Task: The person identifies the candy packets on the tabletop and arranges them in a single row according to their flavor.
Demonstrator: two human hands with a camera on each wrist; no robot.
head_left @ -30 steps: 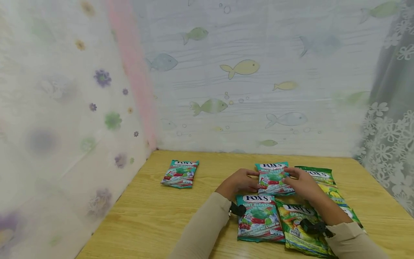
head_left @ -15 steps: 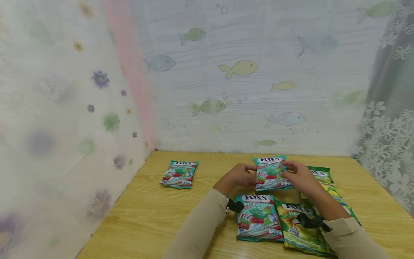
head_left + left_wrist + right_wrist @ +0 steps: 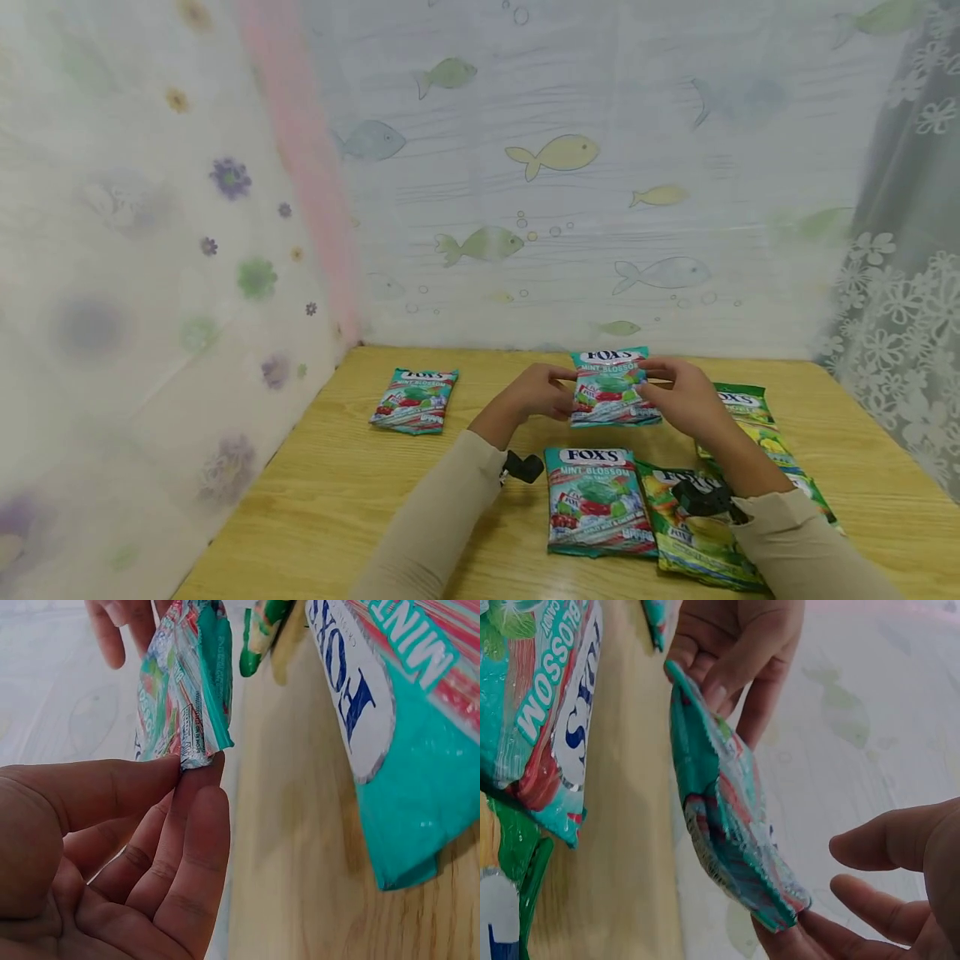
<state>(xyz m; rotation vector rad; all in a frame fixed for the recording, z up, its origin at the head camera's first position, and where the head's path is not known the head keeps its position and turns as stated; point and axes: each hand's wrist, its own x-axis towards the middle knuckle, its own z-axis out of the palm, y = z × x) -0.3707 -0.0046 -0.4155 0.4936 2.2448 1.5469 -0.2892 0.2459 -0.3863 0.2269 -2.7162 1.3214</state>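
Observation:
My left hand (image 3: 531, 393) pinches the left edge of a teal candy bag (image 3: 611, 387) marked FOX'S Mint Blossom. In the left wrist view the thumb (image 3: 127, 787) lies on one side of the bag's corner, with fingers behind it. The bag stands tilted up above the far part of the table, front towards me. My right hand (image 3: 686, 398) is at its opposite edge. One finger touches the bag from behind in the right wrist view, while the upper digits (image 3: 885, 836) are straight and apart from it.
Another Mint Blossom bag (image 3: 600, 504) lies nearer on the wooden table (image 3: 360, 500), beside a yellow-green FOX'S bag (image 3: 701, 542). More yellow-green packaging (image 3: 765, 429) lies farther right, partly under my right forearm. A third Mint Blossom bag (image 3: 415, 402) rests at the far left. Patterned sheets (image 3: 480, 167) hang behind.
Both hands have raised the Mint Blossom bag from beside the yellow-green packaging and moved it left and farther back. The other bags stay where they were.

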